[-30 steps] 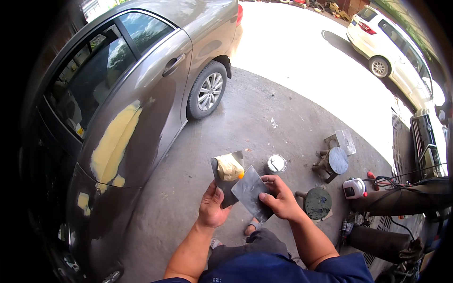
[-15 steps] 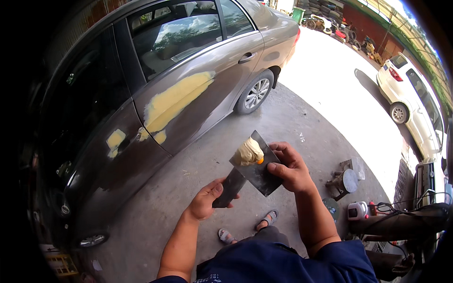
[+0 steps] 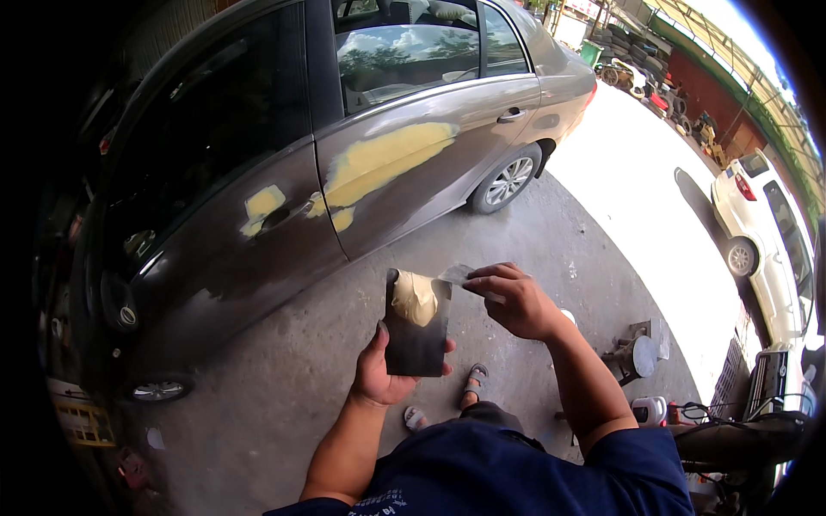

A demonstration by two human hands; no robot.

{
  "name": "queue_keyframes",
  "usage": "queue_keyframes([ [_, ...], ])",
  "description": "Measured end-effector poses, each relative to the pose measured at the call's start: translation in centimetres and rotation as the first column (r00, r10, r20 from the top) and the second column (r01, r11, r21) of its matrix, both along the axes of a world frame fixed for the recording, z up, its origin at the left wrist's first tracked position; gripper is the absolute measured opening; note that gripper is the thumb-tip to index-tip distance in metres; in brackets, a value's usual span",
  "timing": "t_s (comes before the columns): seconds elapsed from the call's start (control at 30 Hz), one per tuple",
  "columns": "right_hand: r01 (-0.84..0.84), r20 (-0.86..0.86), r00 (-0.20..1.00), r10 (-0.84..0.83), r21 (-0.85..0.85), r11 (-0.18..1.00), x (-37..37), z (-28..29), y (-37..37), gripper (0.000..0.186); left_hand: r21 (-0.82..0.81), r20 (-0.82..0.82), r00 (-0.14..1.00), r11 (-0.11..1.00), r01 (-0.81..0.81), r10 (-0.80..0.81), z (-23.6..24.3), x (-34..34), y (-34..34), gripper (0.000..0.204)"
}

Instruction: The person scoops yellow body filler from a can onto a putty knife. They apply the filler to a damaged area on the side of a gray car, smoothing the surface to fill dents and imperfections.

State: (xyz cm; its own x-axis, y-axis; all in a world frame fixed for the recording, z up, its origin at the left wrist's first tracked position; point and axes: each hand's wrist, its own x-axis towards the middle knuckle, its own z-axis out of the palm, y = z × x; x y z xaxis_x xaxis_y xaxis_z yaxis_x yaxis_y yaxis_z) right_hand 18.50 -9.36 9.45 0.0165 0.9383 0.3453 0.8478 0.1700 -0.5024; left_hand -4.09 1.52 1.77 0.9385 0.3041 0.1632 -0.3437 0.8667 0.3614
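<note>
My left hand [image 3: 379, 374] grips the lower part of a dark flat plate [image 3: 417, 348] by its sides. A thick lump of cream-coloured putty [image 3: 416, 298] covers the plate's upper end. In my right hand [image 3: 520, 301] is a thin, flat putty spreader [image 3: 456, 273], tilted nearly edge-on. Its tip is close to the plate's upper right corner; I cannot tell if they touch. Beyond my hands is a grey-brown car [image 3: 447, 185] with a large yellow filler patch [image 3: 387, 163] on its rear door and a smaller yellow patch [image 3: 265, 202] on the front door.
A small round stool [image 3: 638, 357] and a white jug [image 3: 650, 411] stand on the floor to my right. A white car [image 3: 761, 211] is parked farther right, beside sunlit ground. Piled tyres [image 3: 632, 47] are at the far back.
The spreader has lifted off the putty and moved right, turning nearly edge-on. The plate now faces me more upright. The orange dab no longer shows. My view has shifted left.
</note>
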Motion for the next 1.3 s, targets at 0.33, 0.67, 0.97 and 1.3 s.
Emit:
queue_keyframes([
  [0.33, 0.003, -0.036, 0.999, 0.0, 0.072, 0.997, -4.8, 2.1, 1.5, 0.046, 0.471, -0.231, 0.712, 0.717, -0.514, 0.663, -1.9, 1.3, -0.2, 0.06],
  [0.67, -0.312, 0.01, 0.948, 0.317, 0.202, 0.928, -1.0, 4.6, 0.6, 0.058, 0.022, 0.004, 1.0, 1.0, -0.007, 0.007, 0.5, 0.5, 1.0, 0.069],
  [0.97, -0.344, -0.061, 0.928, 0.368, 0.242, 0.907, 3.6, 0.3, 1.6, 0.049, -0.107, 0.21, 0.963, 0.975, 0.194, -0.169, 0.0, 2.3, 0.6, 0.071],
  [1.3, -0.215, -0.951, 0.226, -0.211, -0.26, 0.941, -1.5, -5.8, -1.3, 0.044, 0.525, -0.074, 0.84, 0.737, -0.426, 0.538, 0.8, 4.2, 0.2, 0.085],
])
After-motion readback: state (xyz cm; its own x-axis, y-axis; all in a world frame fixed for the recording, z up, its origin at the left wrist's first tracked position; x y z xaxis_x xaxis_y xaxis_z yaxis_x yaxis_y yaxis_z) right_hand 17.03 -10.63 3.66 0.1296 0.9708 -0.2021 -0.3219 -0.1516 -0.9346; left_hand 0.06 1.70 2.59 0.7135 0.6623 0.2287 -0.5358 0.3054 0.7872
